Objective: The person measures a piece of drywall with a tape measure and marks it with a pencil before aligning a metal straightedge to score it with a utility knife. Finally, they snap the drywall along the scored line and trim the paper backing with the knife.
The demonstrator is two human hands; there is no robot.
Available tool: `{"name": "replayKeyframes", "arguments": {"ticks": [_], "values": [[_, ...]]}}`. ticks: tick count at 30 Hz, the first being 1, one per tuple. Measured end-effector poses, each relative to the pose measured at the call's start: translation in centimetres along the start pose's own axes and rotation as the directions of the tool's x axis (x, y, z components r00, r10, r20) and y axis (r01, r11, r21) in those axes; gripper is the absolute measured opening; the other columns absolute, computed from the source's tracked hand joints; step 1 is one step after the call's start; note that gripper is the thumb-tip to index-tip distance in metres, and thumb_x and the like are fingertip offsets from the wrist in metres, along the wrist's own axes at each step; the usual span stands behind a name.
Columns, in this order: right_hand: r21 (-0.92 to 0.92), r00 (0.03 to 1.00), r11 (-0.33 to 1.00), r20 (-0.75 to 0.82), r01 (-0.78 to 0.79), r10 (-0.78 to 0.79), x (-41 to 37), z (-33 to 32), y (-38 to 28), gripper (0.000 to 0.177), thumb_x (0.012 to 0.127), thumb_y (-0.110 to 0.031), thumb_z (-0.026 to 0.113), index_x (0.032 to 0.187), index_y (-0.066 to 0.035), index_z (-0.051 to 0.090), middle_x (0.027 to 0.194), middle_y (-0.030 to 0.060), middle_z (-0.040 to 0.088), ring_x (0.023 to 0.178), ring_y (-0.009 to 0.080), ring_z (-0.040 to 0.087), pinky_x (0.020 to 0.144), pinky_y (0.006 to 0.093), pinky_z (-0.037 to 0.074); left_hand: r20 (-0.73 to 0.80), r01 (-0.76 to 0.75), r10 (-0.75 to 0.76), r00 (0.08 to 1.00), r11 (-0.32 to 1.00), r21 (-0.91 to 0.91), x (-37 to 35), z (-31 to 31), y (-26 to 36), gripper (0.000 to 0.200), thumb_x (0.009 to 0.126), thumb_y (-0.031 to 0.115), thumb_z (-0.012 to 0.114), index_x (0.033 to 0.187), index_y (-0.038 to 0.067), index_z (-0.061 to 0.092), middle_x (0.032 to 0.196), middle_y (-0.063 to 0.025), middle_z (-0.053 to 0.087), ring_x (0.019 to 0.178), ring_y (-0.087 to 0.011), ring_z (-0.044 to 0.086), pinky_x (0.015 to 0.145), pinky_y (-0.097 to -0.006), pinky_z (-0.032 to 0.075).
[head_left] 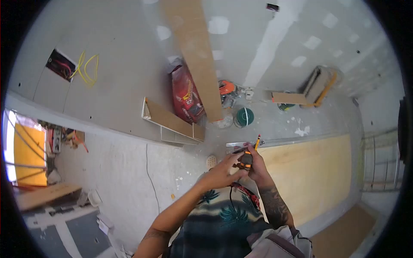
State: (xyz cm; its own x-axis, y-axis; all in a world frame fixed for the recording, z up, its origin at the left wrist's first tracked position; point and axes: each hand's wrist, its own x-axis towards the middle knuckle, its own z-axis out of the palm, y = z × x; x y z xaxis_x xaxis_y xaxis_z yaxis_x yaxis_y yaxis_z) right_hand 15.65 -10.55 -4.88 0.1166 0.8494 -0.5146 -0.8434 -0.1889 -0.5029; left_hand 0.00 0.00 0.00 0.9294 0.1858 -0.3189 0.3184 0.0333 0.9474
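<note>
Tape measure (246,160): orange and black, held between both your hands in front of your chest, above the near edge of the plywood sheet (314,172).
Left hand (221,170): your fingers (235,158) are curled in and pressed onto the left side of the tape measure.
Right hand (259,165): your fingers are closed round the tape measure's right side, and the same hand grips a pencil.
Pencil (257,142): yellow, sticking up out of your right hand, tip pointing away from you.
Plywood sheet: pale, lying flat on the floor (129,172) to your right, well clear of the other things on the ground.
Metal strip (284,139): runs along the far edge of the plywood sheet, just beyond your hands.
Long board (195,56): leans up against the wall (120,51), its foot beside a red bag.
Red bag (186,92): stands at the wall, touching or just beside the long board; which, you cannot tell.
Green disc (244,117): round, on the floor just beyond your hands, near the board's foot.
Orange tool (226,88): at the wall's base, right of the long board; too blurred to make out.
Open box (172,124): shallow white-edged frame lying along the wall's base, left of the red bag.
Yellow cable (88,69): loops out of a dark opening (60,64) in the wall, far to your left.
</note>
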Motion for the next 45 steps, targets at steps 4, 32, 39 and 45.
{"name": "replayKeyframes", "arguments": {"ticks": [4,32,39,45], "values": [[-0.081,0.982,0.992,-0.153,0.097,-0.108,5.9,0.9,-1.7,0.044,0.102,-0.047,0.043,0.126,-0.011,0.045,0.118,0.0105,0.059,0.106,0.0210,0.059,0.091,0.0377,0.051,-0.528,-0.079,0.304,0.793,0.911,0.406,4.3,0.3,-2.6,0.055,0.093,0.027,0.064,0.136,0.003,0.042,0.127,-0.0235,0.055,0.108,-0.0386,0.061,0.084,-0.0392,0.053],[-0.952,0.980,0.304,0.080,0.021,0.183,14.0,-4.0,-5.1,0.049,0.102,-0.045,0.043,0.115,0.000,0.056,0.104,0.0137,0.068,0.092,0.0257,0.067,0.079,0.0398,0.050,-0.893,-0.256,-0.202,0.403,0.912,-0.322,5.4,4.9,-6.1,0.049,0.098,0.034,0.056,0.131,0.000,0.043,0.121,-0.0209,0.057,0.100,-0.0312,0.063,0.081,-0.0367,0.051],[-0.608,0.862,0.691,0.022,-0.391,0.507,14.5,-1.5,-2.1,0.061,0.101,-0.056,0.032,0.133,-0.008,0.051,0.127,0.0101,0.061,0.112,0.0226,0.061,0.094,0.0378,0.050,-0.933,-0.262,-0.025,0.360,0.957,-0.126,4.3,0.8,-8.8,0.059,0.096,0.036,0.055,0.139,-0.001,0.038,0.127,-0.0324,0.050,0.114,-0.0453,0.055,0.094,-0.0454,0.046],[-0.637,0.905,0.734,0.133,-0.235,0.405,14.3,0.4,-1.2,0.055,0.099,-0.050,0.046,0.130,-0.005,0.051,0.121,0.0103,0.062,0.109,0.0224,0.062,0.094,0.0374,0.050,-0.776,-0.347,-0.018,0.631,0.888,-0.303,-0.5,-5.0,-9.5,0.066,0.090,0.039,0.066,0.140,0.003,0.042,0.130,-0.0276,0.049,0.120,-0.0394,0.052,0.099,-0.0420,0.044]]}}
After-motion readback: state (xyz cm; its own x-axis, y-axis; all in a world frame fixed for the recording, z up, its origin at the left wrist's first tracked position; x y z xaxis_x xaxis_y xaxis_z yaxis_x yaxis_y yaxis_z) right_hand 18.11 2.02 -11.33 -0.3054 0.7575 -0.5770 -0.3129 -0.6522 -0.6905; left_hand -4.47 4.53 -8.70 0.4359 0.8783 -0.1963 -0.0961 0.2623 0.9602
